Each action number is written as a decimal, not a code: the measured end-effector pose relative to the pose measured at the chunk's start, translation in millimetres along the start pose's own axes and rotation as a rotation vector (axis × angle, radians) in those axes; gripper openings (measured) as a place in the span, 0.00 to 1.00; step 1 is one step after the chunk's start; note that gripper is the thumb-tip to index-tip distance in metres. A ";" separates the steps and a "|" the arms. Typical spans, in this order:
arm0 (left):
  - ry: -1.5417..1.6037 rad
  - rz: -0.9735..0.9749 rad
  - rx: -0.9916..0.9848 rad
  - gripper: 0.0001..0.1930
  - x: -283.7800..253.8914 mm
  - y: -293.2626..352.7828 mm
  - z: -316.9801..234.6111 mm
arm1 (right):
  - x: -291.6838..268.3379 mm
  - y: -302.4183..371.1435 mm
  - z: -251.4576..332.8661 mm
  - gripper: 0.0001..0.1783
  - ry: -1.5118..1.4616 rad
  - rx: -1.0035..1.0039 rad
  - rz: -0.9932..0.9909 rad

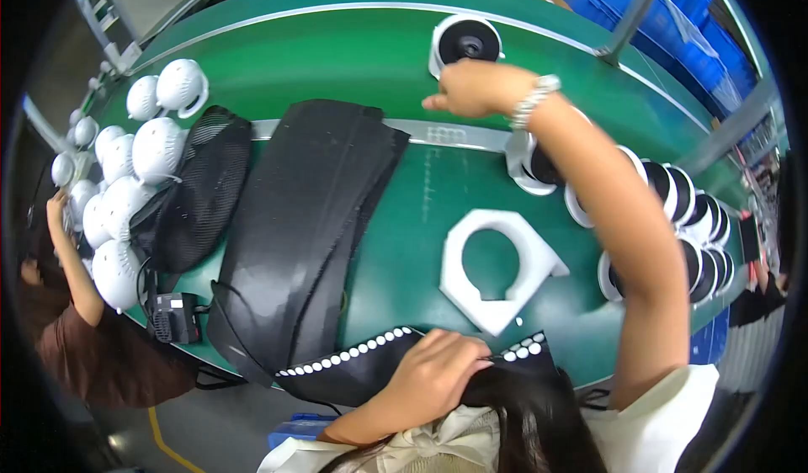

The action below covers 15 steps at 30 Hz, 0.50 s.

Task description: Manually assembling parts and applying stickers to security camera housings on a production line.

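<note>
My left hand is at the near table edge, its fingers pinched on a black strip lined with round white dots. My right hand reaches far across to the belt. It overlaps the lower edge of a white round device with a black face. Its thumb side juts left while the other fingers are partly hidden and blurred, so a grip does not show. Between my arms lies a white foam ring with an angular outline. A small white bit sits beside its lower corner.
Black sheets and a black mesh bag lie on the left, near a small black device. White domed units crowd the far left by another person's arm. More black-faced units are on the right, under and beyond my forearm.
</note>
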<state>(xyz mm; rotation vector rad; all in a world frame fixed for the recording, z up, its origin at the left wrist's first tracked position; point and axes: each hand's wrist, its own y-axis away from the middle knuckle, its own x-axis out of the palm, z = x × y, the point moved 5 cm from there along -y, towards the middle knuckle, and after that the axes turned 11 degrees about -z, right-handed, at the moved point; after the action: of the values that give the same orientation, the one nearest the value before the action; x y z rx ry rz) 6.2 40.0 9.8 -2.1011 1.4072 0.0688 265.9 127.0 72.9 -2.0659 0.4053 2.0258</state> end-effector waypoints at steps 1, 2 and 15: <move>0.012 0.011 -0.002 0.08 -0.9 -1.8 -1.2 | -23.6 26.1 7.5 0.25 -0.038 0.032 0.000; 0.015 0.001 0.006 0.08 -1.3 -1.7 -2.8 | -38.2 54.6 19.5 0.26 -0.076 0.057 -0.006; -0.128 0.038 0.231 0.09 16.9 -2.9 -14.7 | 94.2 180.5 -40.1 0.19 0.091 -0.056 -0.320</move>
<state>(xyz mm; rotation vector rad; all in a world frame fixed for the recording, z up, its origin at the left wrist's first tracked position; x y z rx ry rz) 11.9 19.4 17.0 -1.8485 1.3133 0.0528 242.4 -60.2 -13.7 -2.1033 0.0275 1.7799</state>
